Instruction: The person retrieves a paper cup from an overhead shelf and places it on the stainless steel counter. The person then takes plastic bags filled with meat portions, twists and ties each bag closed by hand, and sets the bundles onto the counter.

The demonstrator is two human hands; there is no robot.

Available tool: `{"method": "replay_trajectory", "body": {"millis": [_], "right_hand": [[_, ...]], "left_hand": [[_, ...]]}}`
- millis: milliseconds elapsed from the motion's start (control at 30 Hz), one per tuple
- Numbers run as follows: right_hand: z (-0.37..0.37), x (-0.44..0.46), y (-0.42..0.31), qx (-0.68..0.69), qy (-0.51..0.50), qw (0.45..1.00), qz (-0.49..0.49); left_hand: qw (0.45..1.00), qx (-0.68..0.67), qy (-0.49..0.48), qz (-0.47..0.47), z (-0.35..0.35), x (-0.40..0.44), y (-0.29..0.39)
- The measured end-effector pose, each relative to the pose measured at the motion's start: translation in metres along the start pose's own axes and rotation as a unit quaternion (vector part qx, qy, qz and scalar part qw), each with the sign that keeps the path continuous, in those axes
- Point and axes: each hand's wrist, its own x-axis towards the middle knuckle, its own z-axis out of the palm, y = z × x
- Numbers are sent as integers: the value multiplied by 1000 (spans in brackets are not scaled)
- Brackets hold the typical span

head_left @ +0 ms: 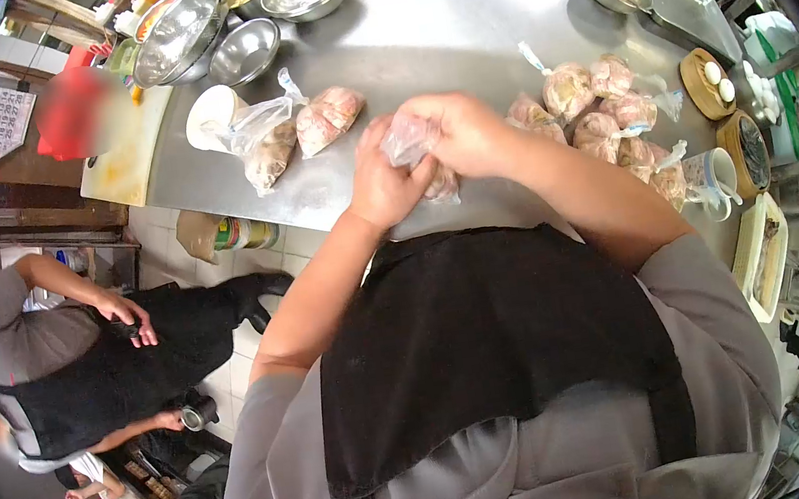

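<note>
A clear plastic bag (411,140) is held between my two hands above the near edge of the steel table. My left hand (383,183) is closed around its gathered neck. The fingers of my right hand (465,132) pinch the bag's top from the other side. Pale pinkish pieces, which look like meat, show in its lower part beneath my hands. To the left lie a tied bag of similar meat (330,119) and a looser bag with darker contents (271,160). Several tied bags of meat (596,135) are grouped beside my right forearm.
A white tub (213,115) stands near the left bags, by a cutting board (129,149). Metal bowls (244,52) sit at the back left. On the right are a white mug (710,176) and a round container with eggs (707,85). A co-worker (90,351) stands at left.
</note>
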Motion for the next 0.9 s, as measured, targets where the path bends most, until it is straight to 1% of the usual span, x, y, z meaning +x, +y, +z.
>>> {"method": "replay_trajectory", "body": {"millis": [67,133,167,200,300,400,433,500,533,600,633,667,700,733,767,800,833,867,900], "right_hand": [[2,2,9,117,62,991,33],[-15,1,-6,212,71,963,150],[-23,0,-12,258,75,941,207],[-24,-2,-13,292,121,920,231],[-30,-4,17,342,146,895,245],[-31,-10,27,344,141,885,281],[-32,-11,27,337,131,889,282],[-34,-12,21,323,109,897,281],[-38,-13,17,293,99,915,258],[-49,-17,5,232,78,946,211],[-50,-23,1,143,69,975,154],[-49,-33,-4,52,59,992,96],[-46,-41,-12,-41,49,997,38],[-43,-45,-26,-55,-3,997,60],[-36,-48,-28,-171,-1,985,-6],[-27,-50,-24,-141,28,989,-23],[-18,-49,-18,-111,58,991,-40],[-11,-46,-10,12,66,997,-27],[-5,-42,-2,135,75,988,-14]], "left_hand": [[998,27,-35,40,-4,3,-1],[994,50,-61,75,-2,9,-7],[995,35,-58,73,1,11,-7],[996,20,-56,71,5,13,-6],[994,13,-76,73,6,15,-4],[990,35,-108,79,0,14,-2],[989,45,-118,82,-2,13,-1],[990,53,-103,86,-1,12,-3],[990,57,-96,89,0,12,-5],[996,-23,-71,-41,0,6,-3],[991,-62,-58,-108,0,5,-5],[968,-149,-17,-199,9,2,-22],[936,-245,13,-253,6,7,-17],[890,-339,43,-302,1,14,-4],[830,-430,73,-347,-3,20,10],[816,-443,84,-362,-4,26,26],[822,-438,81,-354,-7,29,38],[829,-433,76,-346,-10,32,50],[836,-427,70,-338,-11,33,56]]}}
